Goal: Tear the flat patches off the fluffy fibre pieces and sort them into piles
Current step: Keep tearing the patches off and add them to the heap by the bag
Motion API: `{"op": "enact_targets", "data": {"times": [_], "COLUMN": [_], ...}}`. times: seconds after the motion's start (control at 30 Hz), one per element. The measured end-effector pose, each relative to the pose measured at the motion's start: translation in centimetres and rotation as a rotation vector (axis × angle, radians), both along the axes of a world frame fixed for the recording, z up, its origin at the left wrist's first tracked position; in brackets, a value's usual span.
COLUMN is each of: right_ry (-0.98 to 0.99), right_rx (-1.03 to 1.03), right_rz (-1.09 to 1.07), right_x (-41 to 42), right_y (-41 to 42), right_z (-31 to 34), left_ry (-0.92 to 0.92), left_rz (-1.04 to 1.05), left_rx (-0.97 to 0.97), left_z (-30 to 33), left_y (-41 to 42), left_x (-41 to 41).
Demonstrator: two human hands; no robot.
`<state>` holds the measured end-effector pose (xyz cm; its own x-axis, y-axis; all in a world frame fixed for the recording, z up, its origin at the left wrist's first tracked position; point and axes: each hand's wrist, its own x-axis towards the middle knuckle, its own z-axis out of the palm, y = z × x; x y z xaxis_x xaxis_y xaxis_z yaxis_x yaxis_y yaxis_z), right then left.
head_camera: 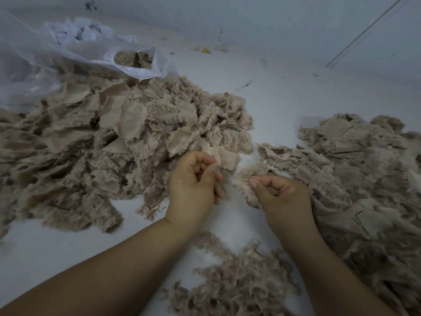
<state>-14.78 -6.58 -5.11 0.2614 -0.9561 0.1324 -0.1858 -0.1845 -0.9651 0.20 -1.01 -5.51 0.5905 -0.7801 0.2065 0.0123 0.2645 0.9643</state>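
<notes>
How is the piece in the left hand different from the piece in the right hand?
The flat patch in the left hand looks smooth, thin and woven; the fluffy piece in the right hand looks shaggy and thick. The patch stands above its grip; the fluff hangs below. Both are beige.

Left hand (193, 179) is pinching a flat patch (224, 158), right hand (279, 192) is gripping a fluffy fibre piece (241, 187); big piles are sitting left (102, 137), right (364, 169) and near (237, 281).
</notes>
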Motion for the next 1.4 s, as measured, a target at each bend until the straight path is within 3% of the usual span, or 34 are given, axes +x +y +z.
{"op": "enact_targets", "data": {"times": [0.07,0.27,0.53,0.57,0.67,0.8,0.87,0.93,1.0,1.03,1.2,1.4], "right_ry": [-0.040,-0.034,-0.061,-0.054,-0.011,-0.054,-0.162,-0.205,-0.205,-0.206,-0.194,-0.195], "right_rx": [0.032,-0.035,0.049,0.043,-0.021,-0.008,0.053,0.076,0.084,0.086,0.054,0.003], "right_rz": [-0.040,0.021,0.013,0.014,0.033,-0.066,-0.117,-0.137,-0.134,-0.134,-0.150,-0.167], "right_x": [0.1,0.0,0.2,0.1,0.0,-0.1,0.0,0.0,0.1,0.1,0.1,0.2], "right_y": [-0.1,0.3,0.1,0.1,0.3,0.4,0.2,0.2,0.3,0.4,0.3,0.1], "right_z": [0.0,0.2,0.1,0.1,0.2,0.3,0.4,0.6,0.5,0.5,0.2,-0.2], "left_ry": [-0.008,-0.151,-0.081,-0.186,-0.765,-1.092,-1.325,-1.552,-1.594,-1.596,-1.691,-1.813], "left_rz": [0.009,-0.299,-0.093,-0.113,-0.205,-0.054,0.122,0.224,0.180,0.167,0.189,-0.040], "left_rx": [0.036,0.242,0.125,0.094,0.043,-0.058,0.037,0.355,0.648,0.688,0.500,0.443], "left_z": [0.2,0.5,-0.2,-0.3,-0.5,0.6,1.5,2.1,2.3,2.2,3.0,2.9], "left_y": [0.0,0.2,0.1,0.2,0.5,0.2,-0.1,-0.3,-0.2,-0.1,0.1,-1.6], "left_x": [0.3,-0.9,-0.4,-0.4,-0.9,0.2,1.9,3.1,3.0,2.7,0.2,-2.5]}}
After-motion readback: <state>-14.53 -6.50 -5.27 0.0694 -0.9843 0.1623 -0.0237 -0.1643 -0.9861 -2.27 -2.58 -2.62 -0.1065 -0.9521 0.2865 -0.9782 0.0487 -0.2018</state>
